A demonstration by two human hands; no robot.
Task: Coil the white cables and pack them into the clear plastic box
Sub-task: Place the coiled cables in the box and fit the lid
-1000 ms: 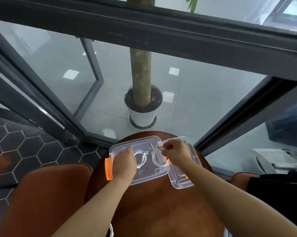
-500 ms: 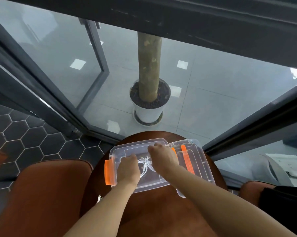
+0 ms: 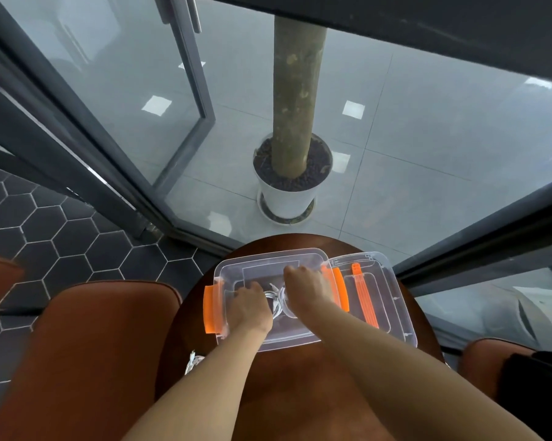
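Observation:
The clear plastic box (image 3: pixel 262 264) with orange latches sits on the round brown table (image 3: pixel 300 393), its open top facing me. Both hands are inside it. My left hand (image 3: pixel 247 308) presses down on a coiled white cable (image 3: pixel 273 297) at the box's left half. My right hand (image 3: pixel 306 289) lies palm down over a second coil at the right half; its fingers hide most of that cable. The clear lid (image 3: pixel 382 300) with an orange handle rests beside the box on the right. Another white cable (image 3: pixel 193 361) lies at the table's left edge.
Brown padded chairs stand at left (image 3: pixel 87 351) and right (image 3: pixel 487 361) of the table. Behind the table is a glass wall with dark frames, and beyond it a potted tree trunk in a white pot (image 3: pixel 289 198). Dark hexagon floor tiles show at left.
My right hand has carried its coil from the box's right edge down into the box beside the left hand's coil. The view has tilted downward.

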